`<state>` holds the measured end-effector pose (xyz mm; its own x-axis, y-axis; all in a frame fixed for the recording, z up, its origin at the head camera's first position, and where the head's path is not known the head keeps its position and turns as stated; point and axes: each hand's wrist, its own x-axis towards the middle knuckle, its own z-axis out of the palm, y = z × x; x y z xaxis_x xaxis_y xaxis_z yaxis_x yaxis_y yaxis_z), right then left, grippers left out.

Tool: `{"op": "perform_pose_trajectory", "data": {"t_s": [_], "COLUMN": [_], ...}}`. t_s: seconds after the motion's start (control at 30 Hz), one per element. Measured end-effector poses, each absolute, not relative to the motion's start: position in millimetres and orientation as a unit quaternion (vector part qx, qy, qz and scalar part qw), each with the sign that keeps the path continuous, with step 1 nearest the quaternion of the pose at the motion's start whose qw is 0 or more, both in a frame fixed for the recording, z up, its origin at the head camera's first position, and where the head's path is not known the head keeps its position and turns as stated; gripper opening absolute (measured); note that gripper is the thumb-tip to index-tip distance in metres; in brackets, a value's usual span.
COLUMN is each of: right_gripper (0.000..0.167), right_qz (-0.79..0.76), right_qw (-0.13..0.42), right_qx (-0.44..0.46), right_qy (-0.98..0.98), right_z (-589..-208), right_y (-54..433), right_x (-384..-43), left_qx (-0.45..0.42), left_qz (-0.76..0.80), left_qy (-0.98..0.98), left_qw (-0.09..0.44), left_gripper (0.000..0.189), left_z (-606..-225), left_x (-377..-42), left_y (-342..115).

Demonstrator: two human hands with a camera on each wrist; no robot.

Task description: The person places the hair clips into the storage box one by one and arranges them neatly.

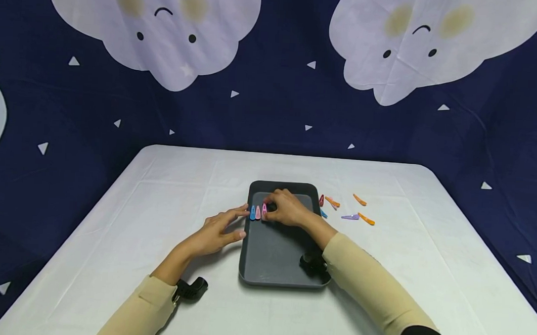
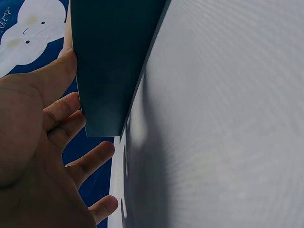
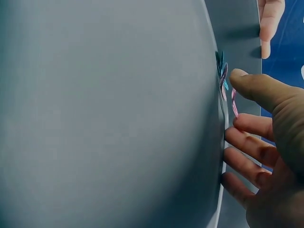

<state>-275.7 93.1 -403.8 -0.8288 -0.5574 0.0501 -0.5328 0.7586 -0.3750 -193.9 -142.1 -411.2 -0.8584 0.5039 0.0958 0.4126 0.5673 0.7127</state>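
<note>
A dark grey rectangular tray [image 1: 273, 259] lies on the table. Along its left side a blue hair clip [image 1: 253, 212] and a light pink hair clip [image 1: 258, 213] sit side by side. Just right of them, my right hand [image 1: 289, 209] reaches over the tray and pinches a brighter pink hair clip [image 1: 264, 209]; in the right wrist view this pink clip [image 3: 234, 103] spans between thumb and forefinger. My left hand [image 1: 215, 233] is at the tray's left edge, fingers extended and spread, with fingertips right at the rim beside the blue clip.
Right of the tray lie loose hair clips: a purple one [image 1: 350, 217], several orange ones, including one at the back [image 1: 360, 199], a dark red one [image 1: 321, 200] and a blue one [image 1: 323, 214] by the rim. The white table [image 1: 181, 183] backs onto a dark blue cloud-patterned cloth [image 1: 271, 122].
</note>
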Motion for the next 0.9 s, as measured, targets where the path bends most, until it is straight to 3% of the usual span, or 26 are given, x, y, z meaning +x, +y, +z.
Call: {"op": "perform_pose_trajectory", "data": {"t_s": [0.9], "right_gripper": [0.046], "right_qz": [-0.167], "right_qw": [0.018], "right_qx": [-0.303], "right_qy": [0.938], "right_z": [-411.8], "right_y": [93.0], "right_x": [-274.7], "left_qx": [0.26], "left_qz": [0.384], "left_qy": [0.884], "left_qw": [0.061], "left_gripper": [0.051], "left_z": [-410.8], "left_x": [-193.3], "left_y": [-141.0]}}
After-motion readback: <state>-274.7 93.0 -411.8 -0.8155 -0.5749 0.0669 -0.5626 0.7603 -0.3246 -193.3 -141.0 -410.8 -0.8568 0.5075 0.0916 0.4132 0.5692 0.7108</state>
